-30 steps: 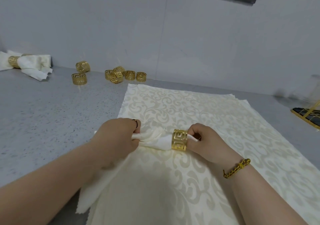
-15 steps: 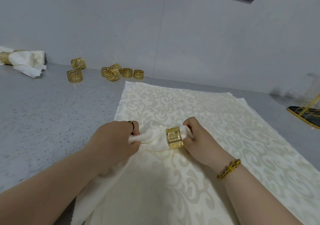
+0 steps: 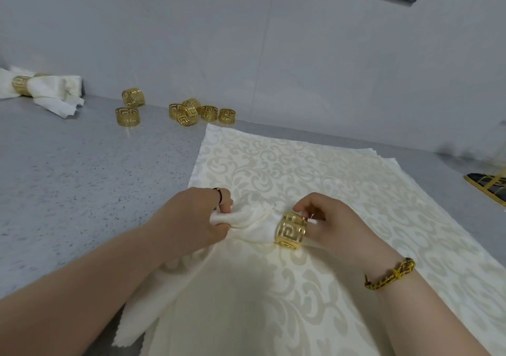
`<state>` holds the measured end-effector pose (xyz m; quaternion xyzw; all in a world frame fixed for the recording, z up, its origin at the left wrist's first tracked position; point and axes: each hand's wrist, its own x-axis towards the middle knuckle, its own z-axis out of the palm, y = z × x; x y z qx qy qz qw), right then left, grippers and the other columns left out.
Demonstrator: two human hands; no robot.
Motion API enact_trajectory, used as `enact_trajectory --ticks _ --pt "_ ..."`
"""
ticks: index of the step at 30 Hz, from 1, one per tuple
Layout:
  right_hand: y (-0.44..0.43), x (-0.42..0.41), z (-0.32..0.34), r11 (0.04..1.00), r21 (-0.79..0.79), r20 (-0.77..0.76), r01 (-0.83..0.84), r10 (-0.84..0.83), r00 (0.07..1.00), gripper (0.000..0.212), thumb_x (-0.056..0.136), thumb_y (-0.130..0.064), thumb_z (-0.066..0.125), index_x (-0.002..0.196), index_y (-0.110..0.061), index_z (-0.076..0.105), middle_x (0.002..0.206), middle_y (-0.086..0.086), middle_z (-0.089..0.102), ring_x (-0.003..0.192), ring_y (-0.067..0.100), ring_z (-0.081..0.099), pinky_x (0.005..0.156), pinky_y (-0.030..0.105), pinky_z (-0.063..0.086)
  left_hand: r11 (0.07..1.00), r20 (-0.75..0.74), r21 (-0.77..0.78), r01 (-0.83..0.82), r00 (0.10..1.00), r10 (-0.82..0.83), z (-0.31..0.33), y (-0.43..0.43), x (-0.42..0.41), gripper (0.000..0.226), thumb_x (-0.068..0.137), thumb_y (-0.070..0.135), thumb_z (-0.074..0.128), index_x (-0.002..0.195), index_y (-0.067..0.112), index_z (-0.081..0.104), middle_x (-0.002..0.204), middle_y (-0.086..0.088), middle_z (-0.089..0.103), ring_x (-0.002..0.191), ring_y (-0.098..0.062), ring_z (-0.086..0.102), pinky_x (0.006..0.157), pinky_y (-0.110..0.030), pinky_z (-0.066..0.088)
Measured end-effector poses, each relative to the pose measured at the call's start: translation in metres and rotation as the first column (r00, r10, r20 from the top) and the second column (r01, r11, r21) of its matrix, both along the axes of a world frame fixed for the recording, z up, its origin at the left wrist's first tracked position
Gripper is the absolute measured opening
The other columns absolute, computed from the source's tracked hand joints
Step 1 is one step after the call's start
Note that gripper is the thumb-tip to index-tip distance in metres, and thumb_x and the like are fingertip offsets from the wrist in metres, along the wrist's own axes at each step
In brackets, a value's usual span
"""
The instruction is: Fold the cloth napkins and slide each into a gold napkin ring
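A cream napkin (image 3: 254, 222) is bunched into a roll in front of me, above a stack of flat patterned napkins (image 3: 315, 169). My left hand (image 3: 191, 218) is shut on the roll's thick left part. A gold ring (image 3: 290, 230) sits around the roll's narrow right end. My right hand (image 3: 328, 220) pinches the ring and the napkin tip poking through it. The napkin's loose tail (image 3: 142, 314) trails under my left forearm towards the counter's near edge.
Several spare gold rings (image 3: 189, 113) lie at the back by the wall, two more (image 3: 128, 116) to their left. A finished napkin in a ring (image 3: 41, 88) rests at far left. A gold wire rack (image 3: 490, 187) stands at the right edge on the grey counter (image 3: 76, 177).
The ring has tilted and now sits a little further right on the roll. Both hands have stayed closed on the napkin and shifted slightly with the camera.
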<state>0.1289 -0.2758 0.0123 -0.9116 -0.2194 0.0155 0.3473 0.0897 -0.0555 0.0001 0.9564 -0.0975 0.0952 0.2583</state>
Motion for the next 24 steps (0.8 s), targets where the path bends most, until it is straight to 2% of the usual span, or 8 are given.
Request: enact_trajectory --ticks 5,9,10,12,14,17,20,24 --pt "0.004 0.002 -0.002 0.978 0.184 0.032 0.094 -0.102 0.994 0.030 0.082 0.002 0.054 0.072 -0.025 0.043 0.076 -0.005 0.056 0.066 0.013 0.049 0.056 0.014 0.038 0.992 0.033 -0.120 0.031 0.999 -0.027 0.003 -0.004 -0.007 0.023 0.075 0.022 0.061 0.067 0.037 0.045 0.095 0.032 0.055 0.086 0.002 0.059 0.072 -0.013 0.046" --pt "-0.005 0.000 0.002 0.998 0.064 -0.103 -0.020 0.026 0.994 0.030 0.085 -0.001 0.052 0.085 -0.030 0.043 0.102 -0.004 0.057 0.085 0.023 0.058 0.072 0.026 0.046 0.997 0.032 -0.081 0.022 0.999 -0.019 -0.002 -0.007 -0.006 0.028 0.078 0.018 0.059 0.065 0.036 0.041 0.104 0.025 0.061 0.070 0.005 0.055 0.059 -0.007 0.039" --pt "-0.006 -0.003 0.006 0.996 0.062 -0.186 -0.065 0.076 0.980 0.031 0.084 -0.003 0.055 0.093 -0.031 0.043 0.109 -0.007 0.055 0.092 0.022 0.059 0.073 0.026 0.048 0.997 0.031 -0.070 0.014 0.999 -0.011 -0.003 -0.007 -0.005 0.029 0.079 0.018 0.058 0.065 0.036 0.041 0.105 0.025 0.061 0.068 0.004 0.054 0.058 -0.007 0.039" --pt "-0.007 -0.006 0.009 0.993 -0.017 -0.247 -0.119 0.111 0.963 0.045 0.082 -0.011 0.062 0.110 -0.035 0.036 0.114 -0.016 0.047 0.093 0.009 0.057 0.069 0.011 0.045 0.998 0.024 -0.057 0.008 1.000 -0.007 -0.003 -0.007 -0.004 0.029 0.080 0.017 0.058 0.065 0.036 0.041 0.108 0.024 0.061 0.072 0.002 0.056 0.059 -0.008 0.039" --pt "-0.003 -0.007 0.007 0.989 -0.115 -0.142 -0.093 0.076 0.987 0.051 0.079 -0.020 0.068 0.116 -0.034 0.035 0.105 -0.021 0.044 0.088 -0.001 0.050 0.070 0.001 0.039 0.999 0.022 -0.049 0.008 1.000 -0.007 -0.003 -0.007 -0.004 0.029 0.081 0.018 0.057 0.066 0.036 0.040 0.109 0.024 0.061 0.076 0.000 0.057 0.061 -0.008 0.039" --pt "0.003 -0.006 0.003 0.997 -0.072 -0.016 -0.032 0.031 0.999 0.038 0.075 -0.025 0.072 0.101 -0.032 0.045 0.091 -0.023 0.048 0.081 -0.006 0.048 0.070 0.000 0.036 0.999 0.023 -0.038 0.004 1.000 -0.003 -0.002 -0.007 -0.005 0.031 0.081 0.018 0.058 0.066 0.037 0.038 0.109 0.022 0.062 0.083 -0.005 0.059 0.066 -0.012 0.042" --pt "0.003 -0.004 0.002 0.998 0.055 -0.015 0.033 -0.032 0.999 0.034 0.070 -0.025 0.075 0.094 -0.032 0.051 0.089 -0.022 0.053 0.081 -0.008 0.050 0.068 -0.001 0.035 1.000 0.001 0.000 0.012 1.000 -0.012 -0.003 -0.008 -0.005 0.032 0.080 0.021 0.059 0.065 0.039 0.037 0.106 0.011 0.065 0.087 -0.010 0.060 0.075 -0.021 0.047" --pt "0.006 -0.005 0.001 0.995 0.100 -0.016 0.024 -0.023 1.000 0.034 0.069 -0.025 0.076 0.092 -0.033 0.053 0.089 -0.022 0.056 0.084 -0.007 0.052 0.069 -0.001 0.035 1.000 0.004 0.024 0.012 1.000 -0.012 -0.004 -0.008 -0.004 0.032 0.081 0.024 0.060 0.065 0.040 0.036 0.106 0.009 0.065 0.088 -0.010 0.059 0.078 -0.022 0.046"
